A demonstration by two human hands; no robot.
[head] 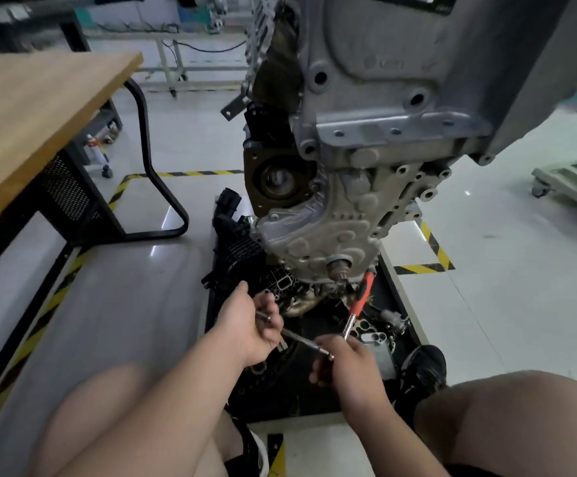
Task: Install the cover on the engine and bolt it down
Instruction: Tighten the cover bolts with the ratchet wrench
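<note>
- Timing cover sits against the front of the engine, low on the block and just above my hands; I cannot tell whether any of its bolts are in yet
- My left hand has its fingers curled round one end of a steel extension bar
- My right hand is clenched round the bar's other end and the head of a red-handled ratchet
- I judge I'm joining bar to ratchet: line the square drive up straight, push until it seats, then tug to check
- For the bolts, I'd start each by hand and tighten crosswise so the cover pulls down flat
- Beneath me a black tray holds loose parts, with a black plastic manifold at its far left
- Around it lie a glossy pale floor, yellow-black hazard tape and a wooden-topped bench on my left
</note>
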